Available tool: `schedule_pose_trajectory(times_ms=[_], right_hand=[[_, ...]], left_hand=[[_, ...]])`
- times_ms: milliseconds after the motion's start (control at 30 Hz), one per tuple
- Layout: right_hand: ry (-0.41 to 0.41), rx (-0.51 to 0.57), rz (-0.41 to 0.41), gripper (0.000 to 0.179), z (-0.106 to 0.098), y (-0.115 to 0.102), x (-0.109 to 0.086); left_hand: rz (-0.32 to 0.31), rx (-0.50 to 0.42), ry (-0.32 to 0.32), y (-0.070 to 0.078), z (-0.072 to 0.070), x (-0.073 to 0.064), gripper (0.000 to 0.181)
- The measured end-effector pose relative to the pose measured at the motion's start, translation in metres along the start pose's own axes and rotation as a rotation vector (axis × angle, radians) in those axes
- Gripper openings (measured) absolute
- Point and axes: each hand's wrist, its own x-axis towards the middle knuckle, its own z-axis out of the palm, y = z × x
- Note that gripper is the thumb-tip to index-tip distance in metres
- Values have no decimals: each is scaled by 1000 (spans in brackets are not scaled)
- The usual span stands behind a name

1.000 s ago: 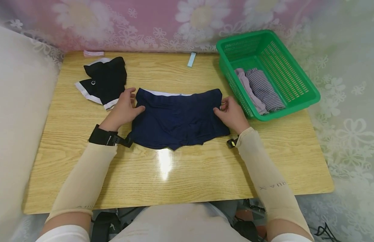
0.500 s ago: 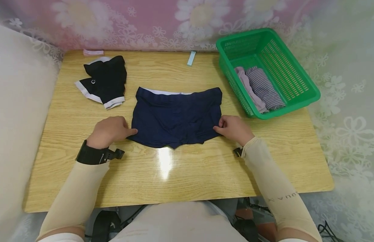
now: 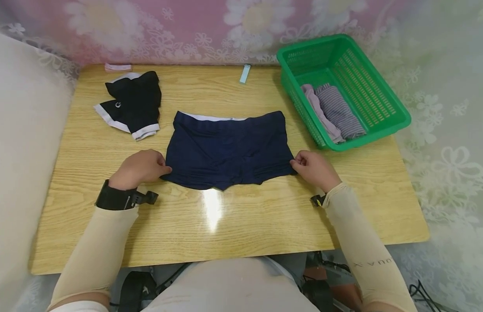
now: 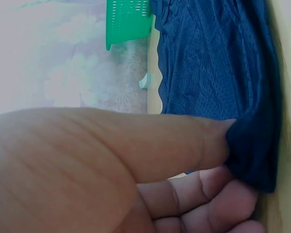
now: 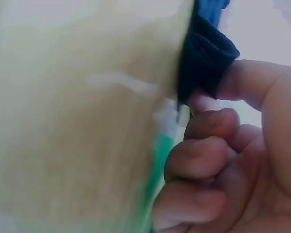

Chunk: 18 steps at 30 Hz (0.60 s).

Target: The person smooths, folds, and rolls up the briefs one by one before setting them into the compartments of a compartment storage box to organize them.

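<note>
Navy boxer briefs (image 3: 226,147) lie spread on the wooden table, waistband toward the far side, with a white strip showing inside it. At the lower left leg corner, my left hand (image 3: 141,168) pinches the hem; the left wrist view shows the navy fabric (image 4: 252,145) between thumb and fingers. My right hand (image 3: 314,169) pinches the lower right leg corner, and a fold of the cloth (image 5: 206,58) sits between thumb and forefinger in the right wrist view. The other fingers of that hand are curled below it.
A green plastic basket (image 3: 382,93) stands at the back right, holding a striped grey rolled garment (image 3: 339,110) and a mauve one (image 3: 321,115). Black shorts with white trim (image 3: 138,102) lie back left. Pink (image 3: 118,67) and pale blue (image 3: 245,74) strips lie along the back edge.
Both hands came down from the upper sides of the briefs to the lower leg corners. The right hand then moved right, drawing that corner outward.
</note>
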Motion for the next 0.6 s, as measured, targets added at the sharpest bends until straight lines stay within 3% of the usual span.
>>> schedule_pose_trajectory(times_ms=[267, 467, 600], right_hand=[[-36, -20, 77, 31, -3, 1, -1], [-16, -14, 96, 35, -12, -7, -4], [-56, -53, 97, 37, -12, -10, -3]], left_hand=[[62, -12, -22, -3, -12, 3, 47], [246, -38, 176, 0, -35, 14, 27], [369, -11, 256, 5, -46, 34, 33]])
